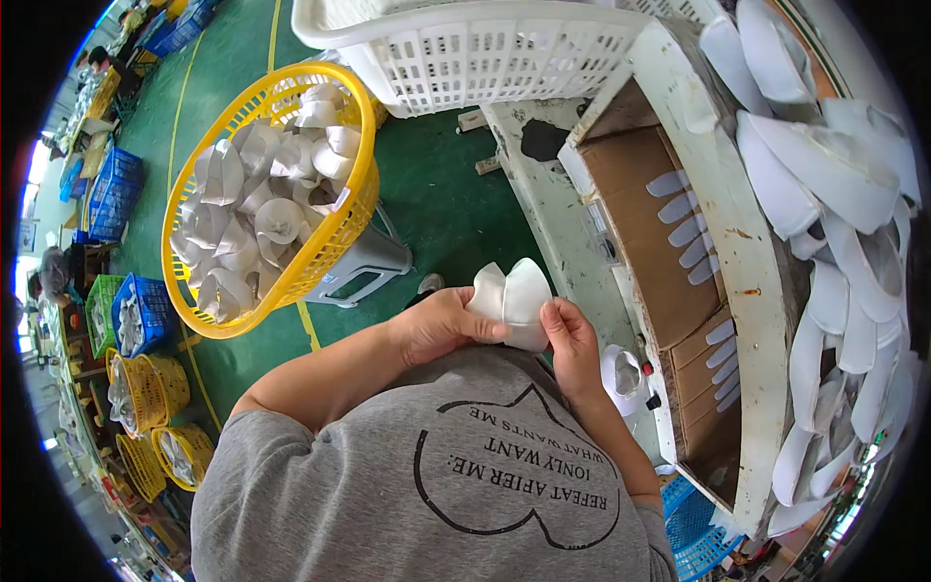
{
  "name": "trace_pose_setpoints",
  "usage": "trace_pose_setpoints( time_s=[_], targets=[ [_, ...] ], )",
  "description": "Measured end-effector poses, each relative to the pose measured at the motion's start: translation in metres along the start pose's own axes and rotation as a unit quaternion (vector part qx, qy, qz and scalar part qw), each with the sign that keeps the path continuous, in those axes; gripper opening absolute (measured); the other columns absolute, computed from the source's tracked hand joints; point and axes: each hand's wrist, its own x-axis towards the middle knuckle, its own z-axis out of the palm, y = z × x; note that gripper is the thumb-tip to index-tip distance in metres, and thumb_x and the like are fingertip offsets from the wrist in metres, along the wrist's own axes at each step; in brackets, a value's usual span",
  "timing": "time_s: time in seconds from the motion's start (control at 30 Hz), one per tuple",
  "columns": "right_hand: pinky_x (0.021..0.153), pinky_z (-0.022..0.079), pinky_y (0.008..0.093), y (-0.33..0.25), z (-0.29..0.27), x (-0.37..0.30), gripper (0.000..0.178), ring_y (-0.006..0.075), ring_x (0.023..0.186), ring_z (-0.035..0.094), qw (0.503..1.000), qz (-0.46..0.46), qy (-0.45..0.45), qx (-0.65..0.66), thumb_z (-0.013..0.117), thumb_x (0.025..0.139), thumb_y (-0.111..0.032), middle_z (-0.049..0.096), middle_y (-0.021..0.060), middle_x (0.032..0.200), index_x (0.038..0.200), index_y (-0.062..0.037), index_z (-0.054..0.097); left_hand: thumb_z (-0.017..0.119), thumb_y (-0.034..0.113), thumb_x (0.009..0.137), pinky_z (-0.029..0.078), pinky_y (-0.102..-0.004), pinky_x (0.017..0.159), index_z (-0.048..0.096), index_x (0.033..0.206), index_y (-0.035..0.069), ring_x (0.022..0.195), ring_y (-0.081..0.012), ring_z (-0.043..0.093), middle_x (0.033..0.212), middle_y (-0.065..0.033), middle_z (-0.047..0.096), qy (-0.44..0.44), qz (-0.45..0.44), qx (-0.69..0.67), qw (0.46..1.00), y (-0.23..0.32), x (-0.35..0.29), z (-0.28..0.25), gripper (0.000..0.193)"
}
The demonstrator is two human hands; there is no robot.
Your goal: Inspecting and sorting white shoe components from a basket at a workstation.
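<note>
A white curved piece [525, 301] is held near the middle of the frame, just above the grey shirt [388, 485]. It is gripped from both sides: at its lower left by the left hand [441, 325], the thumb laid across its front, and at its right edge by the right hand [572, 339], pinched between thumb and fingers. Both hands are closed narrowly on it, presumably so that the thin, bent shape is kept steady and its central ridge left uncovered. What is done by the fingers behind the piece cannot be told.

In the upper left, similar white pieces [281, 221] are heaped in a yellow basket [354, 209], which appears to be raised on a grey stool [364, 264], probably to bring the heap within easy reach. A white crate [504, 58] is set across the top of the frame.

To the right of the hands, movement would be limited by the pale desk [531, 184] and an open box lined with cardboard [630, 213], on which pale oblong shapes [689, 233] are seen. Beyond its wall, at the far right, more white pieces are piled loosely [844, 301].
</note>
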Motion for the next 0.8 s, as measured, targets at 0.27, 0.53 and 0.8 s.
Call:
trace_pose_setpoints(
  time_s=[0.27,0.53,0.8],
  targets=[
    [0.077,0.042,0.0216,-0.024,0.039,0.024,0.030,0.0089,0.085,0.055,0.991,0.085,-0.105,0.021,0.063,0.087,-0.021,0.061,0.0046,0.095,0.102,0.0040,0.058,0.077,0.017,0.073,0.046,-0.0260,0.081,0.061,0.105,0.001,0.087,-0.0115,0.058,0.096,-0.0048,0.064,0.136,0.020,0.110,0.984,0.031,-0.034,-0.004,0.040],
    [0.075,0.043,0.0219,-0.040,0.077,0.063,0.031,0.0094,0.080,0.056,0.972,0.096,-0.178,0.120,0.069,0.083,-0.023,0.065,0.0054,0.091,0.099,0.0035,0.062,0.078,0.018,0.074,0.045,-0.0256,0.080,0.066,0.097,0.001,0.085,-0.0108,0.058,0.090,-0.0018,0.065,0.137,0.194,0.080,0.968,0.055,-0.071,-0.025,0.031],
    [0.082,0.044,0.0241,-0.035,0.125,0.102,0.041,0.0128,0.091,0.058,0.971,0.055,-0.225,-0.054,0.065,0.086,-0.021,0.063,0.0083,0.105,0.116,0.0049,0.055,0.074,0.017,0.074,0.049,-0.0296,0.072,0.059,0.106,-0.001,0.079,-0.0153,0.062,0.092,-0.0094,0.066,0.342,0.238,0.386,0.823,0.121,-0.099,-0.083,0.040]
  ],
)
